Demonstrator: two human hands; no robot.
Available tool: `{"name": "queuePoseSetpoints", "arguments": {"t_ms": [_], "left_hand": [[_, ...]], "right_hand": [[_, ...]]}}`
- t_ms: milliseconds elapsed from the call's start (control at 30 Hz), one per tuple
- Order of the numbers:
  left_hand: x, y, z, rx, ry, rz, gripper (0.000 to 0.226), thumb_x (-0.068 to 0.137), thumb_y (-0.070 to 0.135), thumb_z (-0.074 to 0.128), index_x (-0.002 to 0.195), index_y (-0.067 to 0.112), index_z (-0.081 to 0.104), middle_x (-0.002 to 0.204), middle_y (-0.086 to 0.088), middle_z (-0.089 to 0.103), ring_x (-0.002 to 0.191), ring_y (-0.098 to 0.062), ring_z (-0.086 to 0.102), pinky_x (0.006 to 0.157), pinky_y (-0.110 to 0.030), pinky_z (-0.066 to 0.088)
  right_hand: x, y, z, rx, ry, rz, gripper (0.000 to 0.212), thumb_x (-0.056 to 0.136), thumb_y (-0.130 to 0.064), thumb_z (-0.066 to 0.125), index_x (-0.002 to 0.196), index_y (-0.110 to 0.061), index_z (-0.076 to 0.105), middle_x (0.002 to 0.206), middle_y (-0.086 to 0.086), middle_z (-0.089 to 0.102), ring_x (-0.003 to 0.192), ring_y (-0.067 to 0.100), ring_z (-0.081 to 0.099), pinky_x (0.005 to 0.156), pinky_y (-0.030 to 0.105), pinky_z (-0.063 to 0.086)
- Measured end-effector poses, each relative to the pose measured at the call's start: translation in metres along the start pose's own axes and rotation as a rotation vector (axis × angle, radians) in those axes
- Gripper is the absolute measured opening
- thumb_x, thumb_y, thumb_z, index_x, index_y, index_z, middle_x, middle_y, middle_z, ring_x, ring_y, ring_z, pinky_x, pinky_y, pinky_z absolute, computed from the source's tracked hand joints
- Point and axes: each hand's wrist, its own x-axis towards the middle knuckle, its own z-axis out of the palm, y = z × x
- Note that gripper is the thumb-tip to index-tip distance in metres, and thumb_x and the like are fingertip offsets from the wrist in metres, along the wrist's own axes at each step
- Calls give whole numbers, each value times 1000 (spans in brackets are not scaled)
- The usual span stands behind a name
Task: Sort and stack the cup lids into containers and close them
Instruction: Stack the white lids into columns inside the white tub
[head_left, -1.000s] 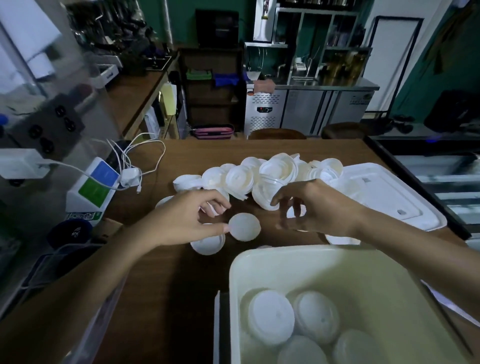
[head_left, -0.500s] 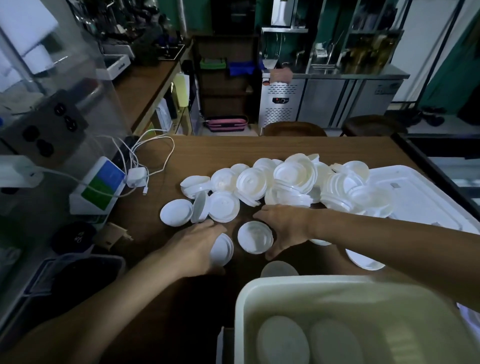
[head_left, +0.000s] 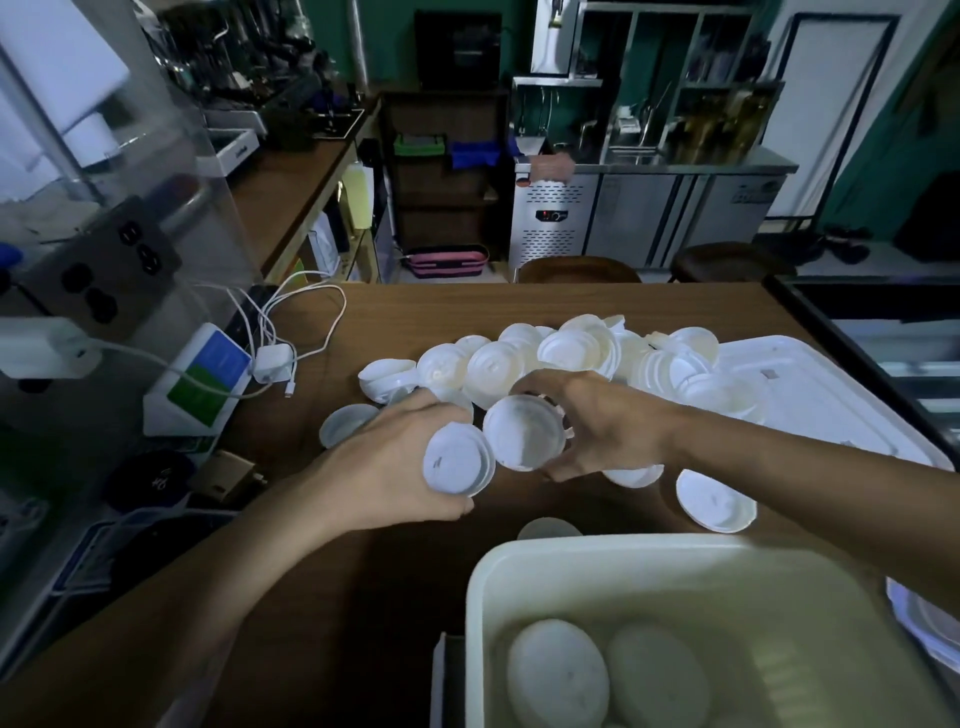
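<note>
Left hand, right hand: fingers clamped on one lid each.
Left lid and right lid side by side; container just nearer.

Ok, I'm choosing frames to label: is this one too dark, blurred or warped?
Head view: dim, corners near black, yet the white lids read clearly; left hand and right hand, gripping lids, are slightly soft; the wide-angle lens tilts the back door.
</note>
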Motion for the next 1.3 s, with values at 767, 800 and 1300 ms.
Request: {"name": "queuePoseSetpoints", "arguments": {"t_ms": [767, 800, 1300], "left_hand": [[-35, 154, -15, -49, -264, 421, 103, 67, 51, 91, 140, 69, 21, 122, 29, 57, 109, 2, 55, 91, -32, 52], [-37, 157, -12, -18, -312, 423, 104, 66, 55, 91, 139, 69, 18, 121, 28, 57, 106, 2, 55, 90, -33, 53], [-47, 164, 74, 317, -610, 589, 58, 66, 66, 85, 92, 28, 49, 92, 10, 49, 84, -9, 47, 68, -36, 50]], "right_hand": [[-231, -37, -2, 134, 220, 142, 78, 73, -46, 89, 142, -37, 53, 127, -24, 60, 118, 2, 59, 96, 23, 50], [-236, -37, 0, 78, 174, 163, 82, 73, -53, 87, 145, -39, 51, 125, -26, 57, 116, 0, 57, 94, 19, 50], [-225, -46, 57, -583, -376, 322, 79, 71, -68, 79, 130, -24, 49, 119, -2, 56, 107, 25, 60, 79, 33, 32]]}}
